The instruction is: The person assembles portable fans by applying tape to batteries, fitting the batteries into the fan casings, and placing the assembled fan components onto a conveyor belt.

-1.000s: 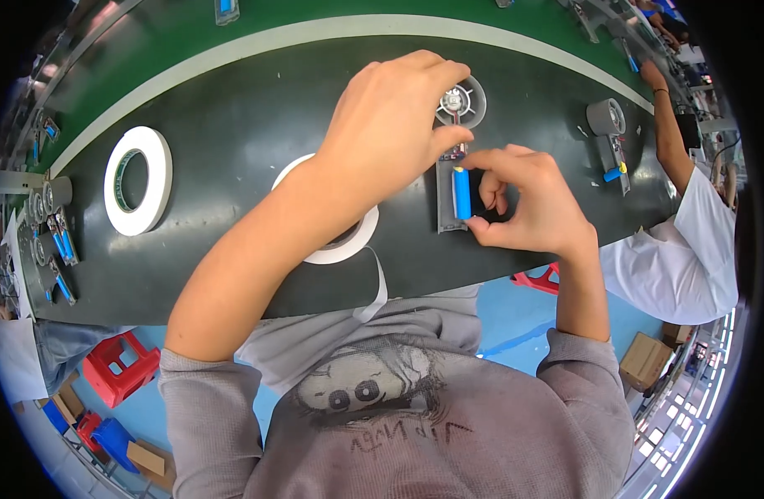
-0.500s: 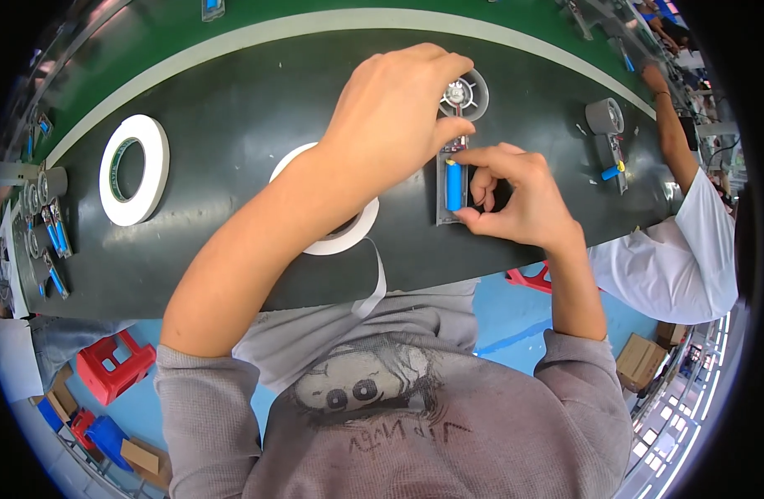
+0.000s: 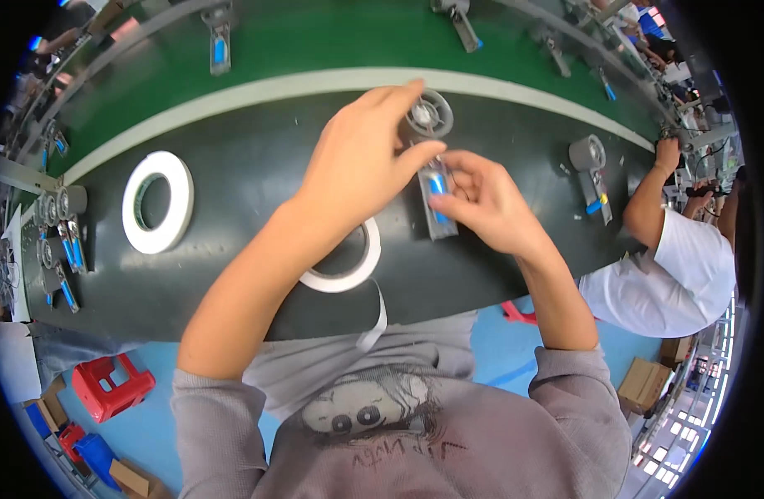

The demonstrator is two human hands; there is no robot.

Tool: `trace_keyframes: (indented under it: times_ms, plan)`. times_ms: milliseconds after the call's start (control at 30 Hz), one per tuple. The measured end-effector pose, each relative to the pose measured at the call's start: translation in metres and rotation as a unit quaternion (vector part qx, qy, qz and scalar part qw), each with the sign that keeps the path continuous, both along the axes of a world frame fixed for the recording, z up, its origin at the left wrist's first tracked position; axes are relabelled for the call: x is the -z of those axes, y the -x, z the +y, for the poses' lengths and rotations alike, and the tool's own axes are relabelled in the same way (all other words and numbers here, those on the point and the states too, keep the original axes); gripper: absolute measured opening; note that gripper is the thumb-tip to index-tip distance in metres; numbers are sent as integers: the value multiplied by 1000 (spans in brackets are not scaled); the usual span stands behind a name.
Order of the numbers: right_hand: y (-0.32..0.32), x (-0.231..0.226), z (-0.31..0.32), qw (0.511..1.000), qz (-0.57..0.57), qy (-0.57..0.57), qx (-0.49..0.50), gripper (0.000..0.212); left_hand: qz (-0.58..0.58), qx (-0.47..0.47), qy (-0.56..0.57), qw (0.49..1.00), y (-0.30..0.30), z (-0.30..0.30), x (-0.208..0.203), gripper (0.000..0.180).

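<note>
A grey fan housing (image 3: 442, 228) lies slightly tilted on the dark tabletop, its round ring end away from me and its long open handle toward me. In the handle sits a blue cylindrical battery (image 3: 437, 186). My left hand (image 3: 357, 145) curls around the left side of the ring, its thumb at the neck; the fingertips are partly hidden. From the right, my right hand (image 3: 496, 204) closes on the battery, with the thumb lying across it and the fingers by the handle's right edge. Slight blur hides small parts near the neck.
One white tape roll (image 3: 175, 204) lies at left; another (image 3: 367, 264), its loose end hanging off the near edge, lies under my left forearm. Similar fan units (image 3: 594, 166) lie right, far left and on the green belt (image 3: 332, 50). A co-worker's arm (image 3: 648, 195) rests at right.
The view has tilted up, showing more of the green belt. The fan housing has shifted left and turned slightly, both hands with it. My right thumb has moved from the battery's near end onto its middle.
</note>
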State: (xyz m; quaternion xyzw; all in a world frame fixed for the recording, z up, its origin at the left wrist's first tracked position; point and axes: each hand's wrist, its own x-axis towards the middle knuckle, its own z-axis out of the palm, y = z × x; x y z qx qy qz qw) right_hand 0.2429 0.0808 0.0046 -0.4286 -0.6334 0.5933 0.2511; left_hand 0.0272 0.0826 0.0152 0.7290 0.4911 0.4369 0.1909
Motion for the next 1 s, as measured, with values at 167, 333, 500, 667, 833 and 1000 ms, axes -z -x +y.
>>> trace_keyframes:
  times_ms: [167, 333, 500, 667, 833, 1000]
  plan:
    - [56, 10, 144, 984, -58, -166, 28, 36, 75, -14, -20, 997, 37, -67, -14, 52]
    - [81, 21, 241, 861, -176, -433, 199, 43, 211, 90, 36, 973, 53, -138, 3, 53]
    - [21, 25, 265, 636, -472, -476, 382, 52, 230, 45, -16, 972, 52, -152, 18, 32]
    - [-25, 24, 244, 855, -325, -321, 247, 39, 205, 68, -8, 976, 67, -148, 21, 28]
    - [-92, 13, 132, 889, -181, -371, 199, 29, 138, 43, 23, 989, 69, -150, 21, 23]
    - [-189, 13, 35, 872, -262, -336, 242, 21, 106, 52, -37, 992, 53, -120, 8, 24]
